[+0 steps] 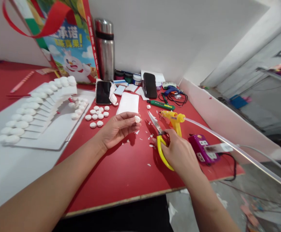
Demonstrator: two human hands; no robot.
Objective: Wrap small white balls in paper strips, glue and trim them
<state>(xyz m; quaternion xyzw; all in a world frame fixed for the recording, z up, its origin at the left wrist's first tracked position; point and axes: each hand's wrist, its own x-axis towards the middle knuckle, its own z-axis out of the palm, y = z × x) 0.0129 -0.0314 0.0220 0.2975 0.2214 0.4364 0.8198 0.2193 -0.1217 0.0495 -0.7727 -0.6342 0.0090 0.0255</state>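
Between the thumb and fingers of my left hand is a small white rounded piece. My right hand grips a pair of scissors by its yellow handles, blades pointing away and slightly left. The blades stop short of the white piece. Small white scraps lie on the red table between and below my hands. Left of my left hand sits a group of similar white round pieces. Just beyond the scissors lies a yellow glue gun with a long clear glue stick in its back.
A curved fan of white-tipped strips rests on white board at left. Behind stand a colourful bag, a steel flask and two phones. A green tool and a purple box with cords lie at right.
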